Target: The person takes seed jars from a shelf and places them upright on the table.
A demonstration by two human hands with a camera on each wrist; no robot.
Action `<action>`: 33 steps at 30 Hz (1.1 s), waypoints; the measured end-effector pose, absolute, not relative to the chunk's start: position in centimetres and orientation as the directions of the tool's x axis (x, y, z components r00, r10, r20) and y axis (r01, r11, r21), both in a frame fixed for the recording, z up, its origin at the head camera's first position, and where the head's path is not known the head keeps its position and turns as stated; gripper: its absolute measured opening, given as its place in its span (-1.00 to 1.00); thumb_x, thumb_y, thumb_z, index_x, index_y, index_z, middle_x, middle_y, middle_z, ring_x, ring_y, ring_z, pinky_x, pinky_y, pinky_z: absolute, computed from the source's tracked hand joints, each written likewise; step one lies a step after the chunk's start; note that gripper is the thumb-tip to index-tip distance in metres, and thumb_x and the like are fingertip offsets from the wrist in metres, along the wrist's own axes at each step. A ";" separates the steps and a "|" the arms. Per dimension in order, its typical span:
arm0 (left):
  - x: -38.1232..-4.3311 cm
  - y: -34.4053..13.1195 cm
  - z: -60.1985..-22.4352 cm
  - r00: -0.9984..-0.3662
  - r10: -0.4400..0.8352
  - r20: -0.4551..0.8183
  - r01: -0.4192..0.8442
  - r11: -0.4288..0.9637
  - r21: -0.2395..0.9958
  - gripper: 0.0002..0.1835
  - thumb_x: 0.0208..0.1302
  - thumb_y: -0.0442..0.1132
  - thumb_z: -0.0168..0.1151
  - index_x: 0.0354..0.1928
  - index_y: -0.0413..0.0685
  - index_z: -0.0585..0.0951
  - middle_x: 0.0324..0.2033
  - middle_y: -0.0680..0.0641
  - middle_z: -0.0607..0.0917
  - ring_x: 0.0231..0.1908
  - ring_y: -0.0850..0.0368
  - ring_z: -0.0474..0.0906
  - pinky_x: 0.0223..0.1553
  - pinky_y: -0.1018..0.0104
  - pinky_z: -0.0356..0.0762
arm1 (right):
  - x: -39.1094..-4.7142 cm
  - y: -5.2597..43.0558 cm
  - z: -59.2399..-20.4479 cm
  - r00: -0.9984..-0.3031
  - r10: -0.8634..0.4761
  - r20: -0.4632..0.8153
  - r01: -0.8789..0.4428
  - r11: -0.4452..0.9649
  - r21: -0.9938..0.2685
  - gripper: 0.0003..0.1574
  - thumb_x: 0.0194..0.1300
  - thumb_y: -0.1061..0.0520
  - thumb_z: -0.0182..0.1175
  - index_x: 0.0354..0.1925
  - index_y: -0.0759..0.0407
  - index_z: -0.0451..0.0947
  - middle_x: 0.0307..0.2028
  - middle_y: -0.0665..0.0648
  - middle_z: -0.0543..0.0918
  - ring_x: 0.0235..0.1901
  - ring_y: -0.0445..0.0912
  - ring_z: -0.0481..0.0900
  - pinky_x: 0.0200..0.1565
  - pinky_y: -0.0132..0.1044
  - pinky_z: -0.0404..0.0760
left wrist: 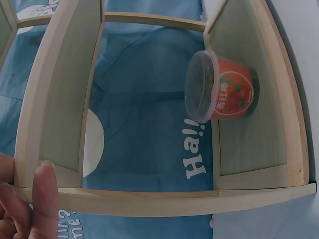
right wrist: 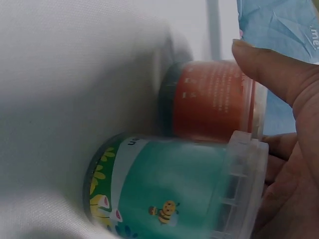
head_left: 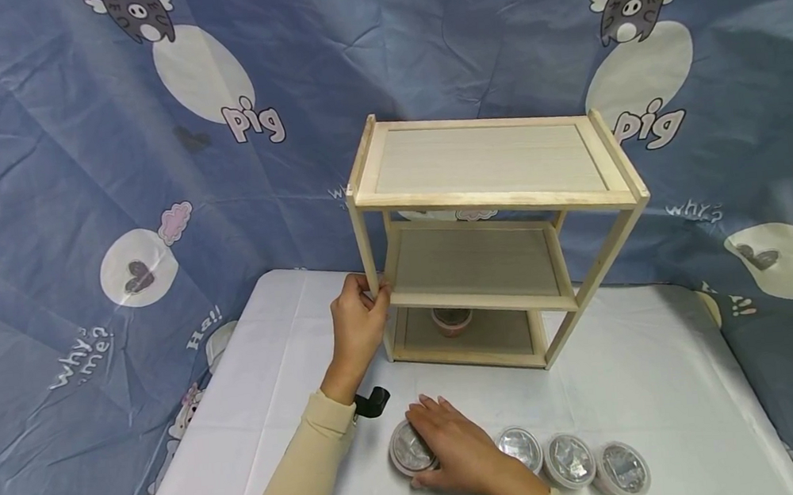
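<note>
A small wooden shelf rack (head_left: 494, 298) with three levels stands on the white cloth. My left hand (head_left: 360, 319) pinches its left front post, and in the left wrist view the thumb (left wrist: 46, 196) lies against the frame. A clear-lidded plastic cup (left wrist: 232, 89) with a red tomato label sits on the bottom shelf. Farther forward on the cloth, my right hand (head_left: 458, 445) holds another lidded plastic cup (head_left: 412, 448), its orange-red label (right wrist: 207, 102) visible in the right wrist view. The thumb lies at that cup's lid, with the fingers partly hidden behind it.
Just right of my right hand stand more lidded cups in a row: one partly covered by the wrist (head_left: 519, 448), a middle cup (head_left: 570, 460) and an end cup (head_left: 622, 469). A green cup (right wrist: 169, 184) shows close up. Blue printed fabric (head_left: 293, 66) hangs behind the rack.
</note>
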State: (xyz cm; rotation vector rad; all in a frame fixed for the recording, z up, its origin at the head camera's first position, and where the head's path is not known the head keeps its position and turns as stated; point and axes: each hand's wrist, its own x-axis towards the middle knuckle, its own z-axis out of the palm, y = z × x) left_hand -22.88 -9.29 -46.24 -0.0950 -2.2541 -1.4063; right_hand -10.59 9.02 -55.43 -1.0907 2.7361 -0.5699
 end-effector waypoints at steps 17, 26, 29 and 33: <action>-22.9 -9.3 -46.3 -0.886 -0.188 0.424 0.298 0.469 0.831 -0.86 0.42 -0.30 0.36 -0.14 -0.20 0.60 -0.56 -0.11 0.69 -0.67 0.17 0.58 -0.65 0.31 0.55 | -10.3 9.2 -54.9 -0.707 -0.707 -0.022 -0.646 0.657 -0.390 0.16 0.00 -0.18 0.65 0.42 0.27 0.42 0.39 0.22 0.52 0.49 0.12 0.33 0.53 0.03 0.16; -22.8 -9.3 -46.2 -0.883 -0.195 0.427 0.295 0.476 0.829 -0.85 0.41 -0.28 0.38 -0.15 -0.19 0.61 -0.57 -0.09 0.69 -0.67 0.16 0.58 -0.65 0.30 0.55 | -10.3 9.4 -54.2 -0.691 -0.722 -0.045 -0.660 0.655 -0.368 0.20 -0.07 -0.17 0.68 0.41 0.28 0.44 0.37 0.19 0.54 0.48 0.12 0.34 0.52 0.06 0.18; -22.7 -9.3 -46.2 -0.881 -0.193 0.432 0.302 0.475 0.827 -0.86 0.41 -0.29 0.38 -0.16 -0.19 0.61 -0.59 -0.06 0.68 -0.67 0.17 0.57 -0.66 0.31 0.53 | -10.5 9.5 -54.0 -0.690 -0.722 -0.048 -0.654 0.651 -0.384 0.24 -0.07 -0.21 0.68 0.43 0.28 0.42 0.39 0.18 0.52 0.49 0.11 0.33 0.53 0.04 0.16; -22.8 -9.3 -46.3 -0.878 -0.190 0.439 0.311 0.471 0.826 -0.87 0.41 -0.29 0.37 -0.16 -0.19 0.61 -0.61 -0.02 0.66 -0.68 0.18 0.56 -0.67 0.30 0.52 | -10.9 9.9 -53.6 -0.712 -0.701 -0.054 -0.604 0.649 -0.462 0.28 -0.02 -0.26 0.65 0.48 0.29 0.36 0.45 0.21 0.45 0.52 0.12 0.27 0.52 0.01 0.19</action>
